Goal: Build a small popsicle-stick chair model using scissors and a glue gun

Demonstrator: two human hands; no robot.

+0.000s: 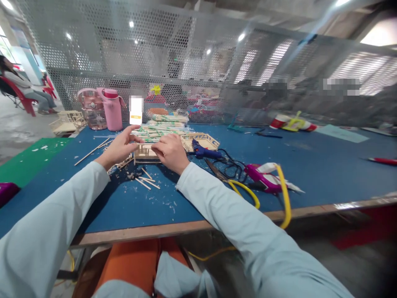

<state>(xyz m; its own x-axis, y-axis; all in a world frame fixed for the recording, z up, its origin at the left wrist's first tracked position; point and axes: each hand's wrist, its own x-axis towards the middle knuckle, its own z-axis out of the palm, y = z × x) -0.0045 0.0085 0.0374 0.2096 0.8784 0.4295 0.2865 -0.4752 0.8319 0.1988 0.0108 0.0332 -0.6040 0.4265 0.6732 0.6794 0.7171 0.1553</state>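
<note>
A small model built of wooden sticks (145, 152), with a row of short uprights, stands on the blue tabletop between my hands. My left hand (119, 148) is at its left end, thumb and index finger stretched apart; whether they touch it cannot be seen. At the model's right side my right hand (171, 152) is closed, fingertips pinched together, and what they hold is hidden. Several loose sticks (149, 182) and scraps lie in front. Behind are wrapped bundles of sticks (167, 121) and a flat stick-built frame (206, 141).
Right of my hands lie a blue glue gun (206, 151), yellow-handled scissors (245, 190) and a purple-and-white glue gun (266, 178). A pink bottle (113, 111), a clear bottle (94, 112) and a lit phone (135, 111) stand behind. A perforated metal screen (201, 62) borders the table.
</note>
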